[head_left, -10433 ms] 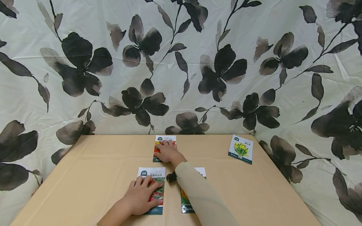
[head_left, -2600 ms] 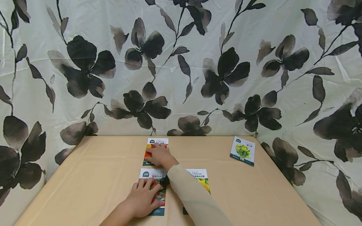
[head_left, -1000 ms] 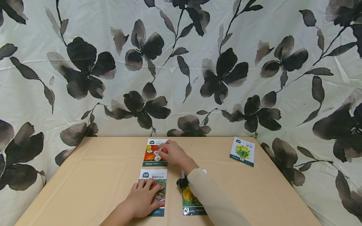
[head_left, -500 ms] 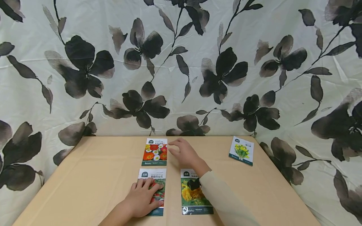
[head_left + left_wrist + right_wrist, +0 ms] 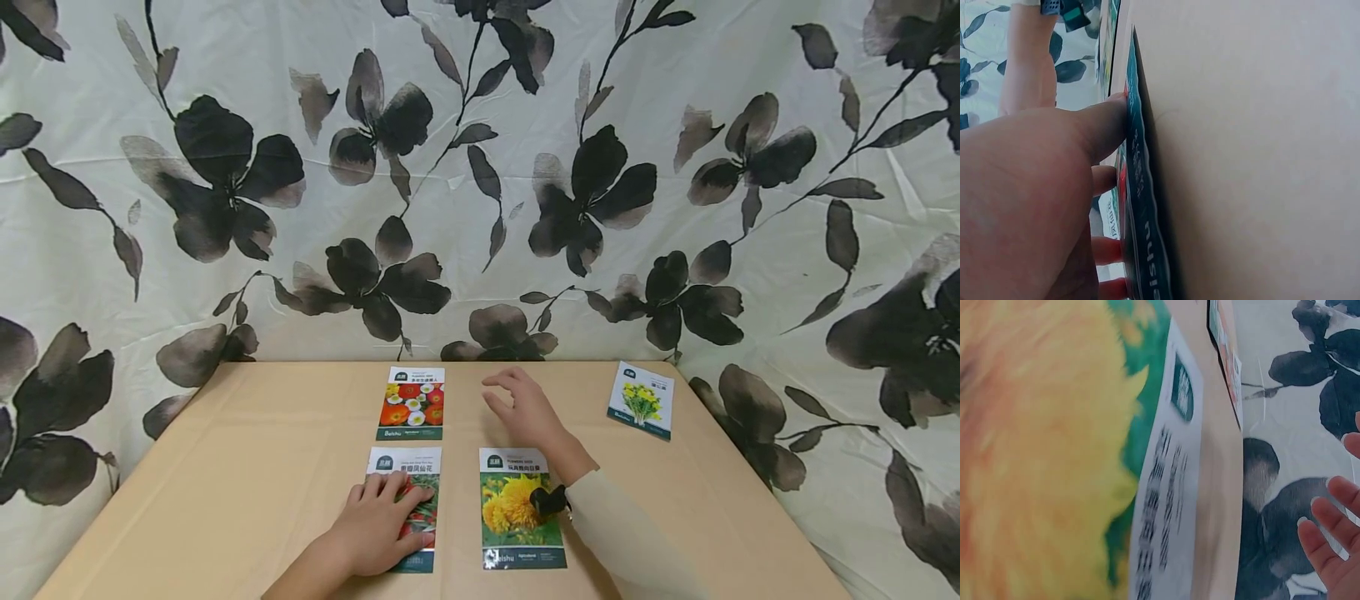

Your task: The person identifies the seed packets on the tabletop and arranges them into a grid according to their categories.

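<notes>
My left hand (image 5: 375, 525) lies with spread, relaxed fingers on a seed packet with red flowers (image 5: 405, 460), covering much of its picture. In the left wrist view the thumb (image 5: 1107, 125) rests on the packet's dark lower edge (image 5: 1141, 169). My right hand (image 5: 528, 412) holds nothing; it hovers with loosely bent fingers just beyond a seed packet with yellow blooms (image 5: 517, 537). In the right wrist view its fingers (image 5: 1329, 531) are apart. Left of it, a seed packet with red, orange and white flowers (image 5: 410, 404) lies flat, directly behind the left-hand packet.
Toward the table's back right corner lies a tilted seed packet with small yellow flowers (image 5: 639, 402). The tan table (image 5: 247, 467) ends at a floral cloth (image 5: 480, 208). A black wrist device (image 5: 550, 500) sits on the right wrist, over the yellow-bloom packet in the head view.
The far packet slid left earlier under my right hand, into line with the red-flower packet. My right hand then let go and moved right, uncovering the yellow-bloom packet. My left hand stayed still.
</notes>
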### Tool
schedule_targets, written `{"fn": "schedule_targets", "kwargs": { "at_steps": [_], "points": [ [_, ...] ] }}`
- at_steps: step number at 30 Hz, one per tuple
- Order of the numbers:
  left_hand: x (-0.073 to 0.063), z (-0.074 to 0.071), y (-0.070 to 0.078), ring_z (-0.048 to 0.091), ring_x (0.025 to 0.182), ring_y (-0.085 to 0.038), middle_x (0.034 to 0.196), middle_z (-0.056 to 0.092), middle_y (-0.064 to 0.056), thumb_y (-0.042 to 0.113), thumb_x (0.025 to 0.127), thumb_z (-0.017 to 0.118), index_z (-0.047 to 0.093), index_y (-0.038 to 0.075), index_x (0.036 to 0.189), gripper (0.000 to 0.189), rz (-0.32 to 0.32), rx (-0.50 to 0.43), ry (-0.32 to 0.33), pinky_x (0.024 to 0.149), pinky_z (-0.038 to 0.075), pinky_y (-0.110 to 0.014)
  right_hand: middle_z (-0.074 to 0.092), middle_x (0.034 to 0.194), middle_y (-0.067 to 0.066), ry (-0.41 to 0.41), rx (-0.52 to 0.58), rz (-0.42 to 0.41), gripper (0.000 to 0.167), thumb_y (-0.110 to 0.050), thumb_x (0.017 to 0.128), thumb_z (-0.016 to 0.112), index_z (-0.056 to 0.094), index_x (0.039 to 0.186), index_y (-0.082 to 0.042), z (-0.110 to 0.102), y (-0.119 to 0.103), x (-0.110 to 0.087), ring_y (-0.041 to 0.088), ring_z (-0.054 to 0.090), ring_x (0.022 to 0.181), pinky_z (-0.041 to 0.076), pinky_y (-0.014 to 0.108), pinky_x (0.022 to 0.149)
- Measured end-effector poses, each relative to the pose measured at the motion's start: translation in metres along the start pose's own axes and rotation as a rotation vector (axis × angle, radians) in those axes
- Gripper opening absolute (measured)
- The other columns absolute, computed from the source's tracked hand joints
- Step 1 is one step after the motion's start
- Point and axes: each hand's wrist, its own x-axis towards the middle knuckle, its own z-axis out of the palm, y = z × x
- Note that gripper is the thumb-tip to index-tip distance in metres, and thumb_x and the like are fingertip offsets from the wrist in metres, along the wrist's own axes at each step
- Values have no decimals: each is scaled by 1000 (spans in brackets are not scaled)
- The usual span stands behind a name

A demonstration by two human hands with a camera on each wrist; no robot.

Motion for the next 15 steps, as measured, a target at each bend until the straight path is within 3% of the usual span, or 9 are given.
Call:
{"fn": "schedule_targets", "kwargs": {
  "at_steps": [6,15],
  "points": [
    [-1,-1,0,42,122,-34,143,50,-11,67,90,63,59,31,141,63,-8,2,9,95,38,-60,61,127,0,39,8,50,28,-34,101,67,73,125,-23,-12,18,-11,22,62,119,54,43,99],
    [1,3,-2,42,121,-33,141,50,-11,71,90,59,59,32,141,64,4,-3,17,93,37,-58,58,132,-2,52,18,149,31,-38,102,64,69,130,-26,-34,44,-28,24,58,125,51,48,104]
  ]
}}
